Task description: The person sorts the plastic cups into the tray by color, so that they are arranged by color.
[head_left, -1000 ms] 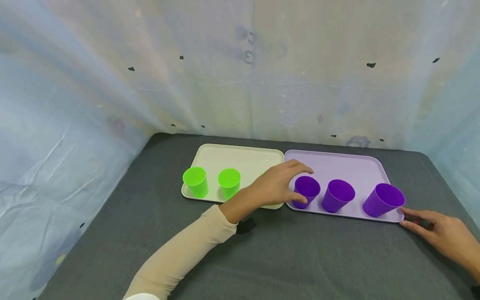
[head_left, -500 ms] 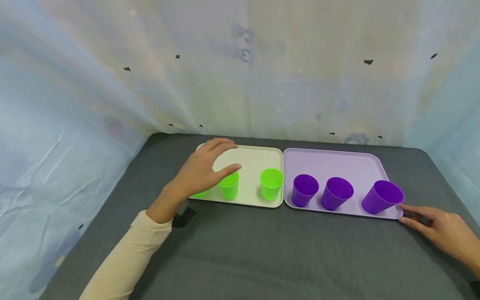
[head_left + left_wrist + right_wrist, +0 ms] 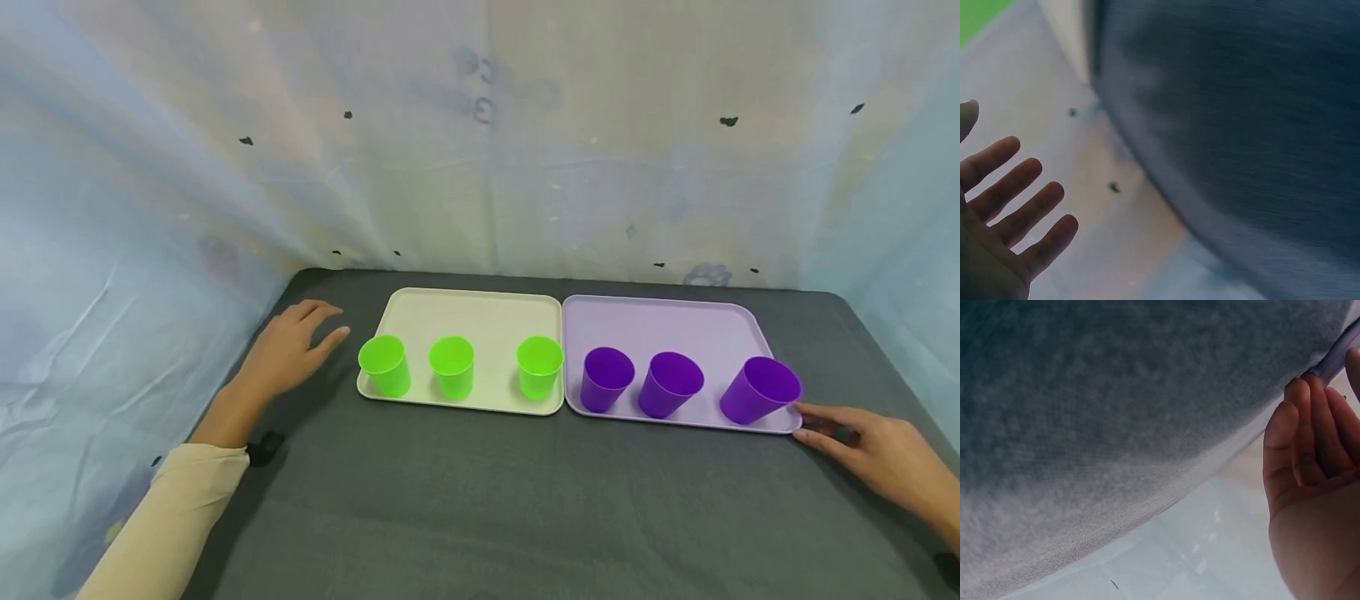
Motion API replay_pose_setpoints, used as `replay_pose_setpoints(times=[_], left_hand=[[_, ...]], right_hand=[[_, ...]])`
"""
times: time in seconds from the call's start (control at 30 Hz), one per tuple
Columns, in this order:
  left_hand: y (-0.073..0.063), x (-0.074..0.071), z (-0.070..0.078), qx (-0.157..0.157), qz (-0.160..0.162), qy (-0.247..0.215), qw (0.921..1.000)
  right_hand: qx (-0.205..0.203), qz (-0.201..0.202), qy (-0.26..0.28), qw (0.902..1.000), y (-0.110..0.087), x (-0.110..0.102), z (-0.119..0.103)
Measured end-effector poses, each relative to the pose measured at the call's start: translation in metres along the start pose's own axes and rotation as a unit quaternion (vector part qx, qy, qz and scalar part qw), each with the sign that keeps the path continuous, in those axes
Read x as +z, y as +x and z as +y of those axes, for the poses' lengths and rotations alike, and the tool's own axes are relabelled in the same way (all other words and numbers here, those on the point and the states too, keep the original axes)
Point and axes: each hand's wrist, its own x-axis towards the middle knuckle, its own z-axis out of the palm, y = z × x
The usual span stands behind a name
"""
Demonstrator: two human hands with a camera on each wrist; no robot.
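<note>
My left hand (image 3: 282, 350) is over the dark cloth, left of a cream tray (image 3: 495, 312), with fingers spread and nothing in them. In the left wrist view the left hand (image 3: 1007, 215) shows its fingers apart. Three green cups stand along the tray's front: a left one (image 3: 390, 375), a middle one (image 3: 453, 379) and a right one (image 3: 538, 379). My right hand (image 3: 877, 450) pinches the front right corner of a purple tray (image 3: 652, 321). On it stand three purple cups, a left one (image 3: 600, 392), a middle one (image 3: 662, 400) and a right one (image 3: 746, 404).
The two trays lie side by side on a table with a dark grey cloth (image 3: 480, 500). A pale printed curtain (image 3: 420, 167) hangs behind the table and along its sides. The right cup on the purple tray is close to my right fingers.
My left hand has moved left from beside the left purple cup, across the green cups, to past the cream tray. The right hand stays at the purple tray's corner; the cups stay put.
</note>
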Motion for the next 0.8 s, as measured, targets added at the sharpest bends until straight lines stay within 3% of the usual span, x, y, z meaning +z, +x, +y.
replay_pose_setpoints(times=[0.33,0.8], left_hand=[[-0.017,0.025,-0.023,-0.009,-0.062,0.038,0.9973],[-0.016,0.028,-0.023,-0.004,-0.082,0.085,0.9930]], right_hand=[[-0.005,0.014,0.023,0.9996,-0.007,0.002,0.001],[0.019,-0.014,0.008,0.9997,-0.007,-0.003,0.002]])
